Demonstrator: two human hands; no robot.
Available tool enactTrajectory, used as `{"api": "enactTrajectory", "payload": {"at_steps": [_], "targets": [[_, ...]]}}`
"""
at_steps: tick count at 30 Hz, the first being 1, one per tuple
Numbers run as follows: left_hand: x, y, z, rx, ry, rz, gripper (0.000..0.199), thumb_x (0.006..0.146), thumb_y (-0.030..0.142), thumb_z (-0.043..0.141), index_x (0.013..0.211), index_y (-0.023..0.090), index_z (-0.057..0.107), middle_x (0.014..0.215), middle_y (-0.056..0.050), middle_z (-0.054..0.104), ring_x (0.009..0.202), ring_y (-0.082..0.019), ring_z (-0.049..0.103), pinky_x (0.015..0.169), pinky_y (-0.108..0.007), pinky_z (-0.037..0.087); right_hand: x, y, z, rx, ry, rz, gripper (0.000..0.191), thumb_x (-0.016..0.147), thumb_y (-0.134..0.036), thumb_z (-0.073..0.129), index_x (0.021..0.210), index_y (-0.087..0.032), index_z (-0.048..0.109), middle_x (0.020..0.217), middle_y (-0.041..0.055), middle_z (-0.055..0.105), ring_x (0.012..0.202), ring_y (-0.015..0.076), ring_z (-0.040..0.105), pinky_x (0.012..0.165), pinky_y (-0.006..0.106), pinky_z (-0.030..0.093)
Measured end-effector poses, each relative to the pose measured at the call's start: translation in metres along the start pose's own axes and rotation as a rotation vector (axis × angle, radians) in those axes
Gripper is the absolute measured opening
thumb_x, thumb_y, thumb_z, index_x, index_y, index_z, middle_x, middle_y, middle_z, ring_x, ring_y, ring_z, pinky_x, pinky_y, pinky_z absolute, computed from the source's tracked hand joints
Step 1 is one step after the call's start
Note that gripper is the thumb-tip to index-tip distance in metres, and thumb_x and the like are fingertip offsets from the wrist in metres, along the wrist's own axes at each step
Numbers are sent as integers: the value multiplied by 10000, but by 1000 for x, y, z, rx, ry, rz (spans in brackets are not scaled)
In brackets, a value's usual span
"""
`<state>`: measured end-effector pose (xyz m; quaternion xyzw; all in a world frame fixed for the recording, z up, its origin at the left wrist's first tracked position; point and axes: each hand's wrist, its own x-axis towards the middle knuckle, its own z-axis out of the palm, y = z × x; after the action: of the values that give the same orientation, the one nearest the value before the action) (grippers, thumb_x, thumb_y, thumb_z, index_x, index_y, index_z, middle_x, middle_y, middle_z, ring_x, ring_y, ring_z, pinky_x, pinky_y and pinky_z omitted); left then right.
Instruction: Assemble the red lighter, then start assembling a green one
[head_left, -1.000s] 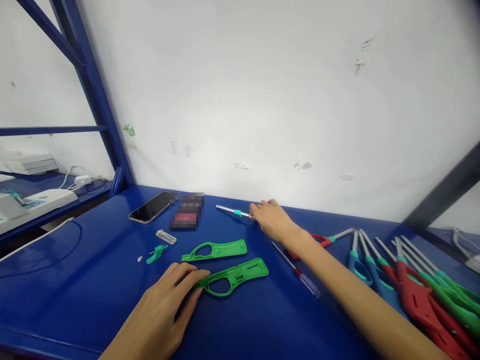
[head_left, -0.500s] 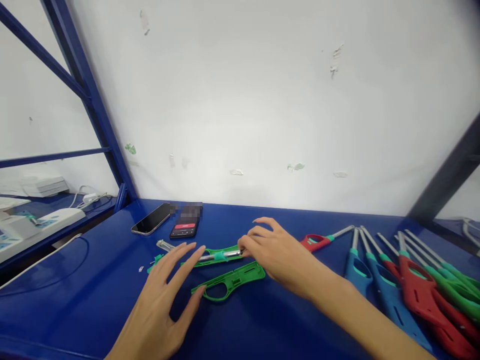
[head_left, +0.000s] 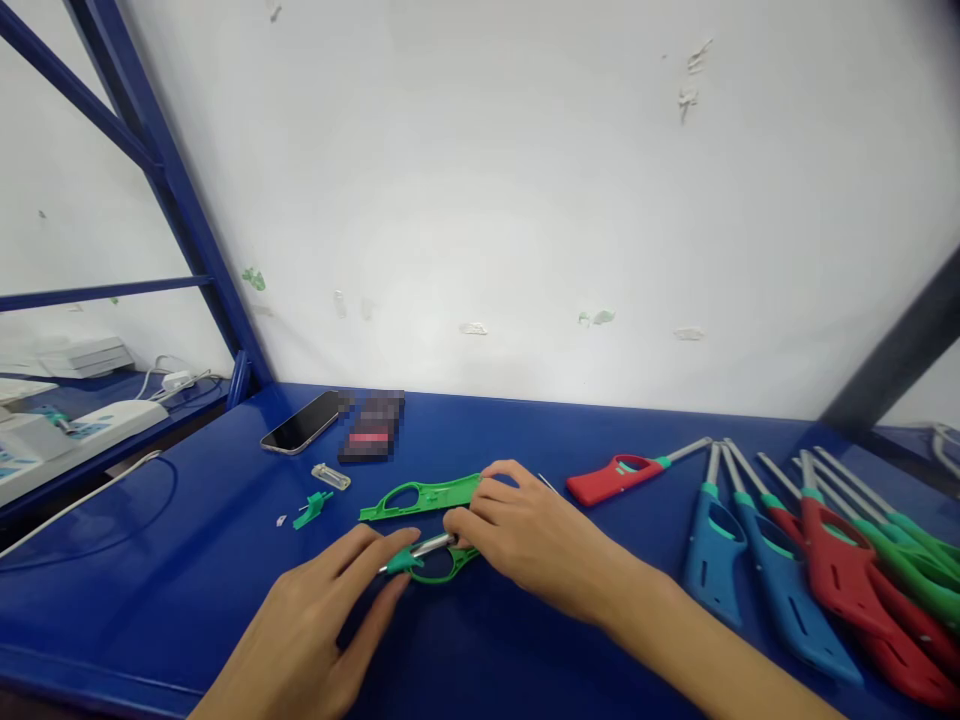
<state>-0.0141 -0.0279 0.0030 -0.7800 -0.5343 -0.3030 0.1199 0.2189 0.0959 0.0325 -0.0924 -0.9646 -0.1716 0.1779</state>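
My left hand (head_left: 319, 620) pinches the teal collar (head_left: 403, 561) of a silver metal lighter tube (head_left: 435, 544) between thumb and fingers. On the tube's right end, the fingers of my right hand (head_left: 529, 520) are closed. The tube is above the nearer green lighter shell half (head_left: 442, 574), which is partly hidden by my hands. Just behind lies the other green shell half (head_left: 431, 496), its inner side up and its right end behind my right hand. To the left are a small teal plastic part (head_left: 311, 511) and a clear, narrow plastic piece (head_left: 331, 476).
Two phones (head_left: 304, 423) lie at the back left. A red lighter (head_left: 615, 480) is beyond my right hand, with several blue, red and green lighters (head_left: 832, 570) at the right. A white cable (head_left: 82, 505) crosses the left side. A wall (head_left: 480, 200) stands behind the blue table.
The tube with its collar has come off the farther shell half toward me. My left hand, open before, has closed on the collar. My right hand moved nearer and left, still at the tube's end.
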Motion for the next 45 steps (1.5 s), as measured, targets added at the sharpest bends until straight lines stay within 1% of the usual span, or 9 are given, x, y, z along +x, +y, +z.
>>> {"api": "enactTrajectory", "payload": {"at_steps": [6,12,16,20,25,28,33,38,45], "targets": [[-3,-1,7,53,-45,-4,298,1124,375,455,1397,339,568,1004,14,730,737,-155,772,622,-233,601,3,-8,3,58,23,-2,155,1085,-109,497,1059,-175,635,839,-5,709,825,198,637,961,395,429],[-3,7,6,-65,-115,-127,227,1117,330,462,1302,319,594,1060,23,728,809,-144,771,749,-242,606,1,-11,5,216,24,51,174,1113,-287,530,1224,-197,630,1026,17,765,942,198,682,1044,407,421],[-2,7,0,-82,-109,-187,211,1103,366,490,1263,314,617,1057,33,731,806,-138,763,747,-236,592,-3,-6,2,318,39,138,372,1047,-411,654,1358,-215,590,1250,50,750,1164,222,674,1138,431,392],[1,4,-3,-92,-83,-195,233,1088,387,501,1232,303,664,1061,15,750,812,-148,760,749,-229,596,-6,3,0,383,37,216,460,1008,-422,713,1401,-215,592,1308,64,736,1212,248,660,1138,466,409],[10,9,-1,-80,15,-197,331,1064,471,488,1188,284,732,973,-40,764,878,-208,760,730,-243,614,-8,6,4,432,13,210,169,1077,-330,608,1160,-220,706,1153,31,768,1099,207,693,1114,436,426],[16,12,0,-77,24,-190,352,1060,489,485,1213,292,733,978,-45,764,924,-219,758,760,-254,625,-8,5,7,441,10,194,190,1101,-281,549,1032,-205,709,1014,18,761,975,186,695,1088,420,435],[8,10,-1,-107,-15,-187,340,1060,437,507,1307,308,703,1048,-42,775,979,-222,760,792,-257,635,-7,3,6,441,24,220,256,1125,-260,464,1044,-181,693,934,36,745,866,191,665,1006,421,461],[-5,4,-5,-204,-183,-195,368,1098,309,456,1440,354,585,1274,-20,739,1169,-201,730,814,-218,631,-5,0,5,454,35,229,297,1137,-268,411,1087,-181,691,923,45,741,837,203,642,931,413,465],[-4,6,-9,-299,-239,-246,398,1114,326,443,1498,394,522,1416,3,679,1283,-185,680,1082,-290,582,-6,-9,-2,517,60,242,189,1104,-296,527,1167,-200,679,1018,35,764,919,204,668,942,388,450]]}}
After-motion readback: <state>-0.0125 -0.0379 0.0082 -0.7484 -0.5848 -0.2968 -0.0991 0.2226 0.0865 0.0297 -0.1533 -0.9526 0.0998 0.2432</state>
